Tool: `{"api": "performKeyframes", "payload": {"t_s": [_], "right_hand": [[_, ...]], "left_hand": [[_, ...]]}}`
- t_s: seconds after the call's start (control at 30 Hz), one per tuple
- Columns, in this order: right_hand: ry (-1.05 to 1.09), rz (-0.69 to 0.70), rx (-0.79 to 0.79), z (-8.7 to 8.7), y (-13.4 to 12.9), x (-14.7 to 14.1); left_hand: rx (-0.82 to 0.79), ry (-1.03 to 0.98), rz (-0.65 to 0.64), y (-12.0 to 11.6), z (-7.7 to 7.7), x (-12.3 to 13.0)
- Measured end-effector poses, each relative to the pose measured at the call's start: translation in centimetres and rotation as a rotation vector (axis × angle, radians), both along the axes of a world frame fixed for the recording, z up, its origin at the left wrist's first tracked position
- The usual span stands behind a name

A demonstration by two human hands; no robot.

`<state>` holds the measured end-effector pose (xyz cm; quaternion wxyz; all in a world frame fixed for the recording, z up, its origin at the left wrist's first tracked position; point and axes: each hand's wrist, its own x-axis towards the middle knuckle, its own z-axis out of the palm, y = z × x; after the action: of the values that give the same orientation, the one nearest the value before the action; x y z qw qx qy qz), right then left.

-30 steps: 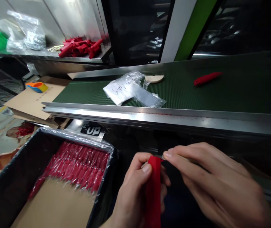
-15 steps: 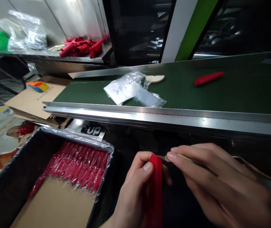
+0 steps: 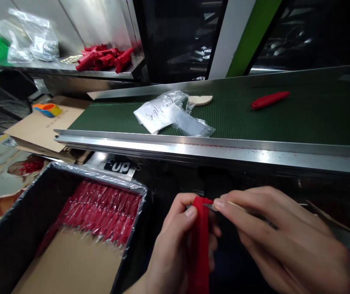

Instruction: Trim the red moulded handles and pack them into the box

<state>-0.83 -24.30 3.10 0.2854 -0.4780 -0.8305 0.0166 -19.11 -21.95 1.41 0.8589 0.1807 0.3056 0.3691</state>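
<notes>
Red piece [image 3: 200, 245] and blade [image 3: 209, 207], near the conveyor [image 3: 233, 122]
Left hand [image 3: 171, 241] clasps the piece, bottom cut off; right hand [image 3: 281, 228] pinches the blade. Label [image 3: 118, 165] reads "UP"; the bag's [image 3: 159, 112] scrawl is hard to read.

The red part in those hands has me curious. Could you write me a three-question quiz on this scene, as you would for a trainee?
1. What does the left hand hold?
A) a green tray
B) a red part
C) a cardboard sheet

2. True or false: in the picture, a loose red piece lies on the green belt, right of the plastic bags.

3. Fill in: the right hand holds a thin tool, with its metal tip at the ____ end of the red part in the picture.

Key: 1. B; 2. True; 3. top.
</notes>
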Motion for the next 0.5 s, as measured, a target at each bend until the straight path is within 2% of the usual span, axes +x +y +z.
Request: {"api": "performKeyframes", "payload": {"t_s": [0.2, 0.37, 0.5], "right_hand": [[-0.009, 0.017, 0.010, -0.3, -0.6, -0.8], [-0.070, 0.040, 0.065, -0.5, -0.7, -1.7], [-0.090, 0.082, 0.049, -1.1, -1.4, -1.8]], "left_hand": [[-0.043, 0.081, 0.015, 0.8, 0.3, -0.3], [0.013, 0.085, 0.026, 1.7, 1.0, -0.4], [0.061, 0.059, 0.064, 2.4, 0.9, -0.4]]}}
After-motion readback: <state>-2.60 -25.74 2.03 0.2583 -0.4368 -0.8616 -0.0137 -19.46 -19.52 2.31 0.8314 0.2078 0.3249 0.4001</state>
